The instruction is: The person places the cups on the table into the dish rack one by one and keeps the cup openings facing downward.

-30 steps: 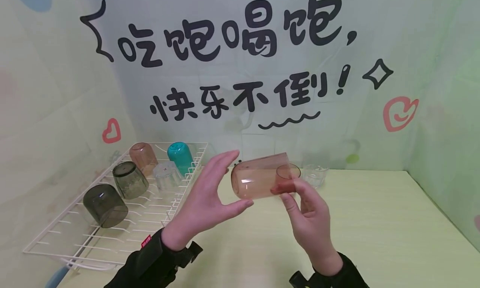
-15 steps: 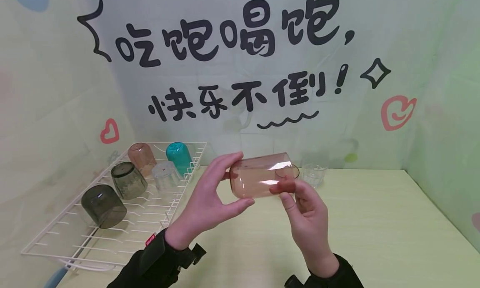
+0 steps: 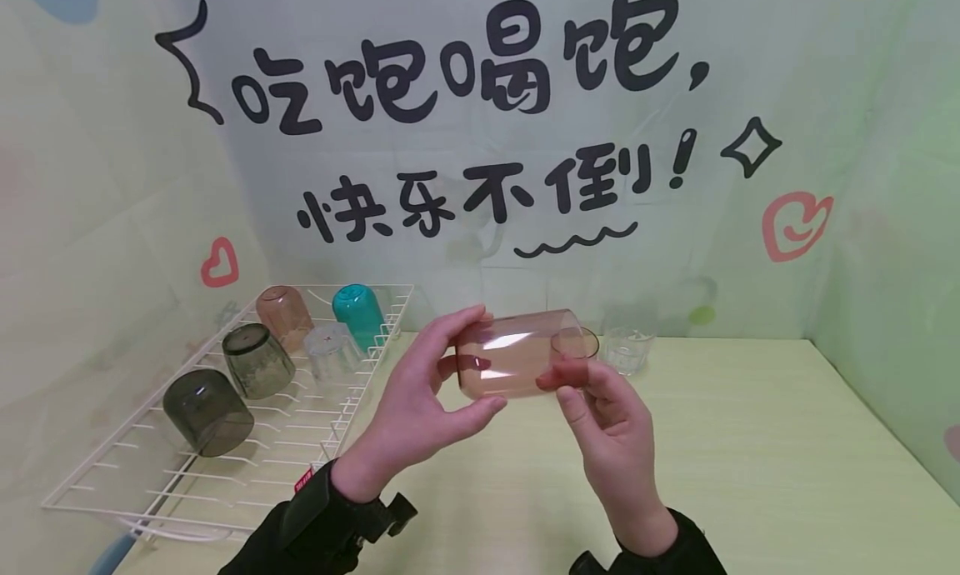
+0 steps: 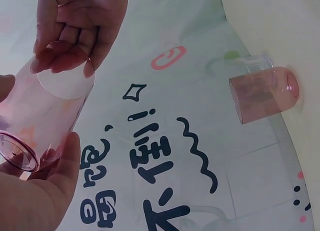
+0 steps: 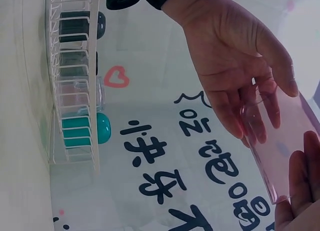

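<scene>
A clear pink drinking glass [image 3: 510, 350] lies nearly sideways in the air between my two hands, its base to the left and slightly lower than its mouth. My left hand [image 3: 412, 400] grips the base end, thumb below and fingers round the far side; one finger shows through the glass. At the mouth end, my right hand [image 3: 618, 450] pinches the wall by the rim between thumb and fingers. The left wrist view shows the right hand's fingertips through the glass wall. Behind it a second pink glass [image 4: 265, 93] stands on the table, mostly hidden in the head view.
At left a white wire drying rack [image 3: 247, 475] bears several upturned glasses, including a teal glass [image 3: 360, 315] and a dark grey glass [image 3: 207, 412]. A clear glass [image 3: 630, 352] stands at the back of the pale table [image 3: 750, 467]. A printed cloth [image 3: 450, 158] hangs behind.
The left hand has come in from beside the base and now grips it. The pink glass has rolled slightly and shifted a little left, along with the right hand.
</scene>
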A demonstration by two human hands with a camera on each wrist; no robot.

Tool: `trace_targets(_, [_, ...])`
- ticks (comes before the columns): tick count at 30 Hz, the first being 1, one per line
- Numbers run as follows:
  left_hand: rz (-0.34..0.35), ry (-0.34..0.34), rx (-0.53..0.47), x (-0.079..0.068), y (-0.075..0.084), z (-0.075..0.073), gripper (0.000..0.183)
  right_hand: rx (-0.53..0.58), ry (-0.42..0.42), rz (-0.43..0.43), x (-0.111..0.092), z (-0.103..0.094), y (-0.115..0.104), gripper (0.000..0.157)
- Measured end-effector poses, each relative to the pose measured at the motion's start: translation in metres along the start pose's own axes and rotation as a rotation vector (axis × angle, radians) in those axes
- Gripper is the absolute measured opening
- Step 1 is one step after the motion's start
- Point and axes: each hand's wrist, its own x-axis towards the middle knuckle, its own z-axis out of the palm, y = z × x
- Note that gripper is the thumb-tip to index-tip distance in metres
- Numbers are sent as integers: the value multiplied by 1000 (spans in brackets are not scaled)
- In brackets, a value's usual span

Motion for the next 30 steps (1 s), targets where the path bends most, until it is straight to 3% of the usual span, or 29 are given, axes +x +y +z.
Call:
trace_targets(16, [-18, 12, 40, -1, 2, -1, 76, -22, -37, -3, 2, -7, -1, 34])
trace_targets(25, [-18, 15, 46, -2, 3, -3, 77, -85, -30, 109, 2, -11, -4, 41])
trace_targets(30, [-18, 20, 47, -3, 2, -4, 76, -87, -35, 69, 2, -12, -4, 43])
